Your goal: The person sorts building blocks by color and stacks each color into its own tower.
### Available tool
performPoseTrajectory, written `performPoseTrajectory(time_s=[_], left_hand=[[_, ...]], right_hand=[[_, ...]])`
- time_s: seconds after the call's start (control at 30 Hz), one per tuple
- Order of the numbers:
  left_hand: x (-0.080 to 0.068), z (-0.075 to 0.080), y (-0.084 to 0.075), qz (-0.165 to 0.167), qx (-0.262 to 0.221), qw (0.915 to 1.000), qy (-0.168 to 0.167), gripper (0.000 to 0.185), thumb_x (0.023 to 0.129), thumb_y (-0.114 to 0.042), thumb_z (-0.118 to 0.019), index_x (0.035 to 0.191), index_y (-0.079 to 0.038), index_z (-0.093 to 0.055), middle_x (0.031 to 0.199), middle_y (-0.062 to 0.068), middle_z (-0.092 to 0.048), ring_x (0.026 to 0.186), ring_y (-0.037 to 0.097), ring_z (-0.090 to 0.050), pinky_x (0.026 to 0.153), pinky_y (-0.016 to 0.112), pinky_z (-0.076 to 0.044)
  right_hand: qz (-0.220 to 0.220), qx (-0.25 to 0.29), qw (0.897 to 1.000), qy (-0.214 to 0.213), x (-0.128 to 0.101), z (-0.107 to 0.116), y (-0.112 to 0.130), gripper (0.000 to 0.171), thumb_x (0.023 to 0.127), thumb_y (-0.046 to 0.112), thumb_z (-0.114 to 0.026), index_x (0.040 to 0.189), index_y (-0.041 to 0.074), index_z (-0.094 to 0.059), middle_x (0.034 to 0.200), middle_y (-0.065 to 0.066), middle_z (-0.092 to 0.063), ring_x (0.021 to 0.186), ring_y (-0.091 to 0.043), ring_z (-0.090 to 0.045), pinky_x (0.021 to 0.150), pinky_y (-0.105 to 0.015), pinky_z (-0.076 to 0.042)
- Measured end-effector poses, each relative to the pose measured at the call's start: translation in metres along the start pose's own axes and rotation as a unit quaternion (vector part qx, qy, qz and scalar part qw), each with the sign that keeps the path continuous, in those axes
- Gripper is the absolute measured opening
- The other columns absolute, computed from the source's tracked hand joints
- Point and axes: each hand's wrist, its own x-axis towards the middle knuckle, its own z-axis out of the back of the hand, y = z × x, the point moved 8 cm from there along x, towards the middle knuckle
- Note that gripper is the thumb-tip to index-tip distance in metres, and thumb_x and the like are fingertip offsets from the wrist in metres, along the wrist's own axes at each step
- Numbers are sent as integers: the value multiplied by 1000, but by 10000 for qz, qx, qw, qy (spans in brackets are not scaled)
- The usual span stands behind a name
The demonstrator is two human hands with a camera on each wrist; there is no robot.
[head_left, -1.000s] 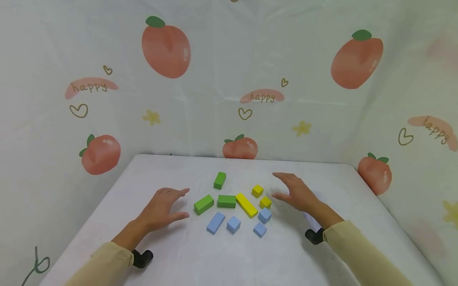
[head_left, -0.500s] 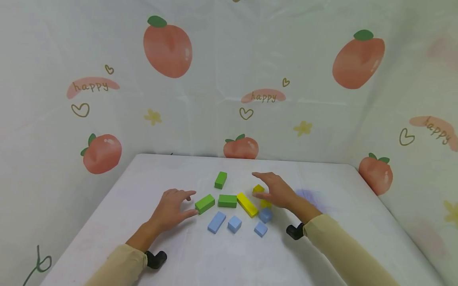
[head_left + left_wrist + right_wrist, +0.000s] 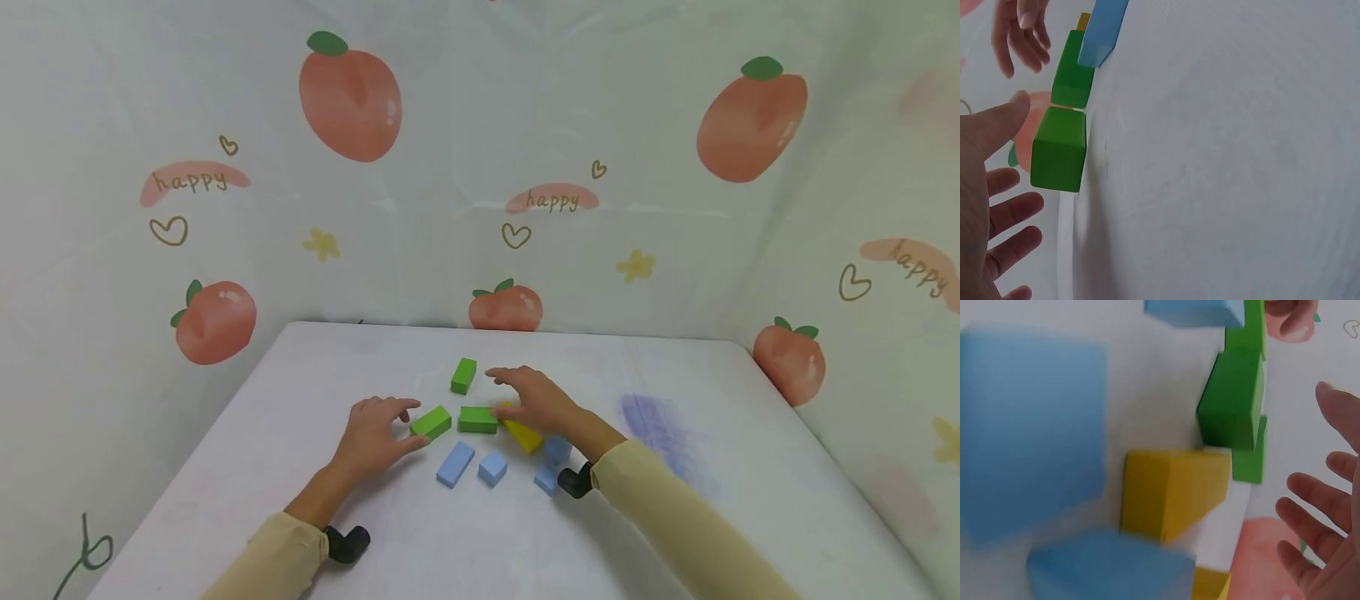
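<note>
Two open hands hover low over the blocks, gripping nothing: left hand [image 3: 372,433] with its thumb at a slanted green block [image 3: 431,422], right hand [image 3: 534,400] above the yellow bar [image 3: 523,435]. Judged a reach; next comes closing fingers on one piece. Blue blocks [image 3: 454,463] crowd near, another green block [image 3: 463,376] beyond, on the table [image 3: 675,500].

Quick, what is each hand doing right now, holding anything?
Left hand: open, fingertips at the near green block, holding nothing.
Right hand: open, above the yellow blocks, holding nothing.
</note>
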Motion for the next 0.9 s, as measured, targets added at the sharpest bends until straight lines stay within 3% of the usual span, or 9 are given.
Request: performPoseTrajectory(time_s=[0.27, 0.5, 0.9], left_hand=[[2, -3, 2, 282, 211, 9994, -12, 54, 75, -44, -82, 118, -16, -66, 89, -5, -62, 89, 19, -52, 99, 53, -32], [0, -2, 3, 326, 238, 9992, -36, 49, 74, -43, -82, 113, -16, -68, 86, -6, -61, 86, 19, -50, 96, 52, -33], [-2, 1, 4, 499, 166, 9986, -32, 42, 73, -40, -84, 105, -16, -71, 82, -8, -62, 85, 18, -51, 97, 51, -32]], right_hand=[[189, 107, 9992, 329, 19, -21, 19, 59, 90, 32, -71, 141, 12, -50, 123, -7, -63, 113, -27, -54, 97, -43, -43], [86, 27, 9983, 569, 32, -34, 29, 56, 89, 36, -72, 138, 16, -54, 119, -1, -63, 109, -19, -54, 94, -36, -46], [343, -42, 9957, 865, 50, -52, 48, 45, 88, 24, -74, 130, 14, -61, 118, 2, -64, 106, -14, -56, 95, -32, -45]])
